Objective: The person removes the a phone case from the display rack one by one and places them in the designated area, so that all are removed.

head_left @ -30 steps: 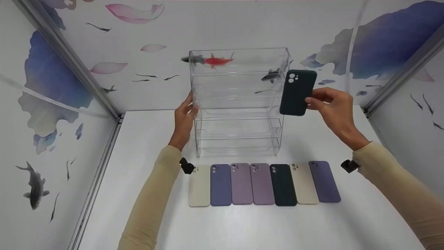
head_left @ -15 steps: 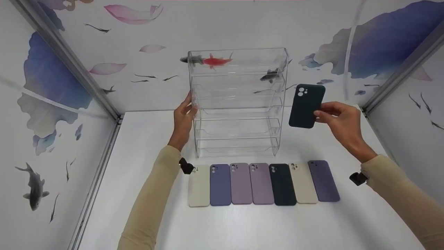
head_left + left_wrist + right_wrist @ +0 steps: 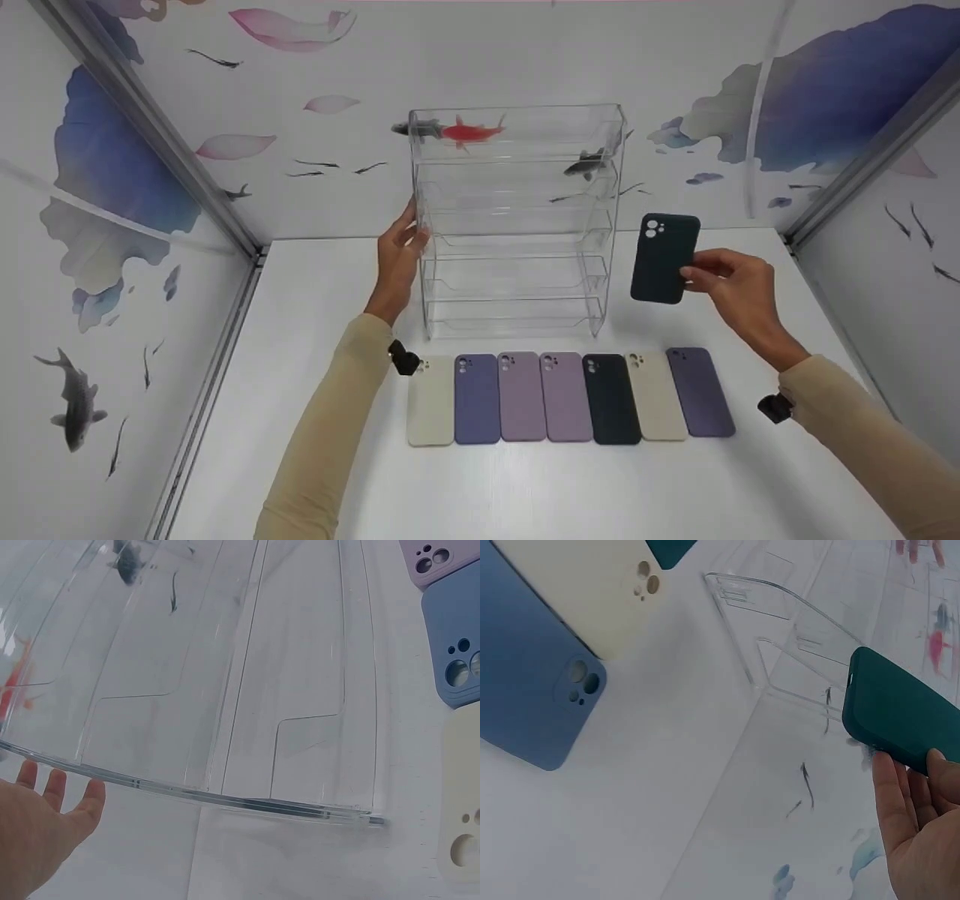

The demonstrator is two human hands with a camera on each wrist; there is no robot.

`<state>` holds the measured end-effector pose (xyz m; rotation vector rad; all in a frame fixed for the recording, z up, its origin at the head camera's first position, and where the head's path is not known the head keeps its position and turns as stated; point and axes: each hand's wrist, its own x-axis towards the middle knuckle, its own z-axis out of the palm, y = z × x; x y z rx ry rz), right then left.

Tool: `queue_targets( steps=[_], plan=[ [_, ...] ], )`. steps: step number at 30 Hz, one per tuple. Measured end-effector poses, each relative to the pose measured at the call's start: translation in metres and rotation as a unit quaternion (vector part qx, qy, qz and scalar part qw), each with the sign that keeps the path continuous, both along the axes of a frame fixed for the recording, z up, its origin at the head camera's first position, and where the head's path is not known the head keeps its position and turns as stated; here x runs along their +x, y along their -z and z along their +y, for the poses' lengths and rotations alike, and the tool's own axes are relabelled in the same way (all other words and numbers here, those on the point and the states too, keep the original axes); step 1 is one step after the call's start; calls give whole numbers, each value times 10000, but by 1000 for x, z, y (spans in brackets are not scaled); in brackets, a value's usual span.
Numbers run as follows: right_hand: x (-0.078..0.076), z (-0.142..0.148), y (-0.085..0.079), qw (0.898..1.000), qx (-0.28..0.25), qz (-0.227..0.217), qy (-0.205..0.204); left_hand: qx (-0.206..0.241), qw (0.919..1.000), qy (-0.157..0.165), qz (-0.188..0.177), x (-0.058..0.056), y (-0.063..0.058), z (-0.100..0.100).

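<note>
My right hand (image 3: 739, 296) pinches a dark green phone case (image 3: 666, 259) by its right edge between thumb and fingers. The case hangs upright, right of a clear acrylic rack (image 3: 517, 300), its camera holes at the upper left. In the right wrist view, the green case (image 3: 900, 709) is tilted above the fingers. My left hand (image 3: 399, 259) touches the rack's left side. The left wrist view shows the fingertips of that hand (image 3: 52, 817) resting against the rack's outer edge. The rack has several stacked tiers with nothing in them.
Several phone cases lie in a row in front of the rack: a cream case (image 3: 431, 405), a blue one (image 3: 477, 401), two light purple ones (image 3: 523, 397), a dark green one (image 3: 613, 401), a beige one (image 3: 658, 397) and a dark purple one (image 3: 703, 394). Painted panels enclose the white table (image 3: 487, 495).
My right hand has lowered the dark green case and carried it slightly right, away from the rack's side. The left hand has stayed against the rack. The row of cases is unchanged.
</note>
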<state>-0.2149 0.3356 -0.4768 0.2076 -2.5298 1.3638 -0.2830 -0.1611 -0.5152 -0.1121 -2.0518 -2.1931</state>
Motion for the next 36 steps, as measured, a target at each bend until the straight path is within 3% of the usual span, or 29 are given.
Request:
queue_targets(
  steps=[13, 24, 36],
  plan=[
    [-3, 13, 47, 9977, 137, -617, -244, -52, 10000, -39, 67, -1, 1, 0],
    [-8, 15, 62, 9918, 452, -1119, -411, -128, 9999, -56, 54, -1, 0, 0],
    [-14, 28, 82, 9858, 417, -1559, -459, -246, 9997, -84, 5, -1, -1, 0]
  ],
)
